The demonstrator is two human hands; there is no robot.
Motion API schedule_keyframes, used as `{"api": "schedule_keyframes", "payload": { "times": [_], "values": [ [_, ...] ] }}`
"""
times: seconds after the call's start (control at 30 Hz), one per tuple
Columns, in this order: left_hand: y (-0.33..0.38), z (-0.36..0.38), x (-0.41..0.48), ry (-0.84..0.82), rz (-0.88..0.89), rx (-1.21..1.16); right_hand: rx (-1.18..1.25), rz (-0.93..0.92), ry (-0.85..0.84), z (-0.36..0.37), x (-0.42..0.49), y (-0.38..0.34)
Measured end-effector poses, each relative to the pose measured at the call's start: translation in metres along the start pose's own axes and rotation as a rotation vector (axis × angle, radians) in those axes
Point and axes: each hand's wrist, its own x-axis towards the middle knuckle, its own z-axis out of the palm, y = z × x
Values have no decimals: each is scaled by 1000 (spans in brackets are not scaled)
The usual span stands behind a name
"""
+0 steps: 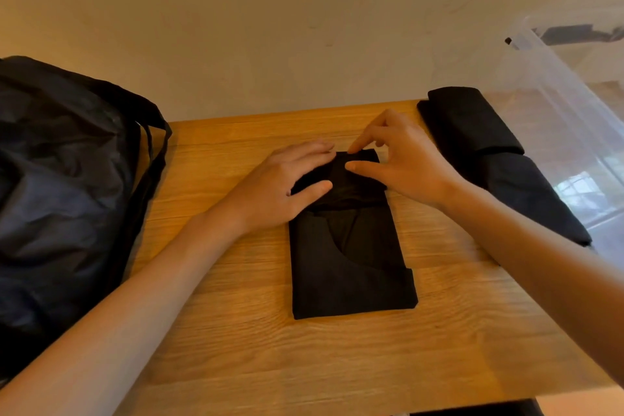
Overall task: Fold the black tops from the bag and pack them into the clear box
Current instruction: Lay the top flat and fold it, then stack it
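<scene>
From the head camera, a black top (pixel 351 260) lies as a narrow folded strip in the middle of the wooden counter (pixel 236 348), with its far end being rolled or tucked over. The left hand (pixel 287 186) lies flat with its fingers spread, pressing that far end; the right hand (pixel 401 162) pinches the same fold between thumb and fingers. Both are on the cloth, close together but not touching. The dark bag (pixel 60 186) slumps at the left edge of the counter. Two finished black bundles (pixel 472 125) lie to the right, just beside or inside the clear box (pixel 553 84); I cannot tell which through the plastic.

The risk, as I judge it, is that the soft fold springs open when either hand lifts, or the strip skews if the hands press unevenly.

Black on black hides the fold lines under the fingers. The box is cut off at the right edge, and the inside of the bag is not visible
</scene>
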Motion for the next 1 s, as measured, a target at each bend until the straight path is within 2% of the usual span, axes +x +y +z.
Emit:
{"api": "schedule_keyframes", "payload": {
  "times": [0.17, 0.3, 0.43, 0.5, 0.57, 0.73, 0.83, 0.93, 1.0],
  "values": [
    [-6, 4, -1, -60, 40, 92, 62, 27, 22, -3, -2, 0],
    [-13, 1, -3, -120, 146, 135, 60, 185, 53, -6, -11, -2],
    [-10, 1, -2, -80, 152, -66, 221, 330, 81, 0, -28, -7],
    [-5, -1, 1, -36, 95, -264, 267, 357, 88, 1, -34, -8],
    [-2, -4, 8, -43, 31, -325, 249, 370, 101, 0, -38, -10],
    [-10, -4, 29, -310, 94, 170, 187, 344, 178, -1, -45, -15],
    [-16, -2, 30, -358, 112, 273, 244, 377, 136, -6, -47, -16],
    [-22, -1, 28, -335, 131, 333, 345, 447, 32, -7, -48, -16],
    [-25, -1, 28, -324, 131, 315, 288, 431, 14, -4, -47, -14]
  ]
}}
